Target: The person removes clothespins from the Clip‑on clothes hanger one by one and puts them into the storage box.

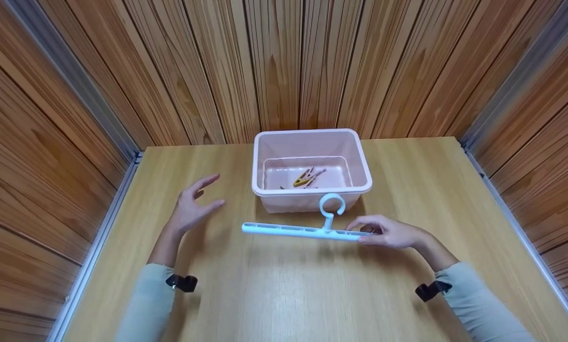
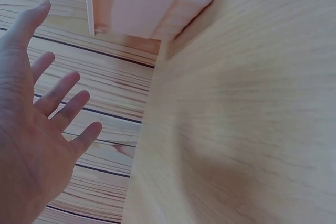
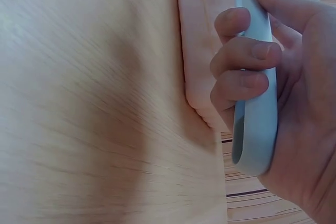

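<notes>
A light blue plastic hanger [image 1: 284, 230] with a straight bar and an open round hook is raised over the table in front of the bin. My right hand [image 1: 390, 232] grips the bar's right end, and in the right wrist view the fingers curl round the hanger [image 3: 261, 114]. The hook points up and overlaps the bin's front wall in the head view. To the left of the hanger's far end, my left hand [image 1: 191, 206] is held in the air with fingers spread. The left wrist view shows that hand [image 2: 39, 114] holding nothing.
A pale pink plastic bin [image 1: 312, 192] stands at the back middle of the wooden table [image 1: 293, 294]. Inside it lie a yellow clothespin [image 1: 303, 178] and other small clip-like pieces. Wood-panelled walls [image 1: 279, 66] close off the back and both sides.
</notes>
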The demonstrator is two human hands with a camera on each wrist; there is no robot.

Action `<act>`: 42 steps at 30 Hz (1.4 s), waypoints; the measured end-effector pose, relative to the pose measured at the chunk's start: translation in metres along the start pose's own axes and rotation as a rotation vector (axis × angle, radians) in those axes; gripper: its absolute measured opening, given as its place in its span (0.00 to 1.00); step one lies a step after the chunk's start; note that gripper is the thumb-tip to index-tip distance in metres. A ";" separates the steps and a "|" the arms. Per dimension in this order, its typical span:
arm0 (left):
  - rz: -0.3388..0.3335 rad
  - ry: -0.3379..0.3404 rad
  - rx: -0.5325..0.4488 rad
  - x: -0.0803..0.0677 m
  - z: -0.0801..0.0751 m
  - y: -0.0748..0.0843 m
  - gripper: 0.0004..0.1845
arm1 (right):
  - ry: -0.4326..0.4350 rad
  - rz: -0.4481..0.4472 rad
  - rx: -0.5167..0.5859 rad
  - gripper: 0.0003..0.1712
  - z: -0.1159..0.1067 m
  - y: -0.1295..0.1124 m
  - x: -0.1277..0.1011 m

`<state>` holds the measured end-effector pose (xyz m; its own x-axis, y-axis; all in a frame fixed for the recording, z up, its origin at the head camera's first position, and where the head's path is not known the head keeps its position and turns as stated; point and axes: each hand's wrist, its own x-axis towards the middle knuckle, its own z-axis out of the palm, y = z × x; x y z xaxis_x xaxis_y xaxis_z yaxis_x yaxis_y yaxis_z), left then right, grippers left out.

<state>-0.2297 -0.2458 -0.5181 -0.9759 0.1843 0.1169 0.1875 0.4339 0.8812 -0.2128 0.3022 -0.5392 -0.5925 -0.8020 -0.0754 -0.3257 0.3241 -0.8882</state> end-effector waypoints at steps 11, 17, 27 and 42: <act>0.023 0.029 0.121 -0.007 0.006 -0.001 0.41 | -0.074 0.100 0.072 0.17 0.011 -0.001 0.002; -0.001 0.016 0.142 -0.010 0.006 -0.004 0.42 | -0.100 0.149 0.071 0.18 0.015 -0.002 0.003; 0.087 -0.004 0.125 -0.016 0.002 -0.008 0.41 | -0.186 0.225 0.071 0.18 0.017 0.000 0.008; 0.136 0.042 0.141 -0.022 0.002 -0.015 0.41 | -0.193 0.276 0.032 0.20 0.018 -0.007 0.016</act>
<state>-0.2107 -0.2540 -0.5345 -0.9438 0.2139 0.2520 0.3287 0.5272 0.7836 -0.2068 0.2776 -0.5424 -0.5040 -0.7671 -0.3969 -0.1467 0.5289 -0.8359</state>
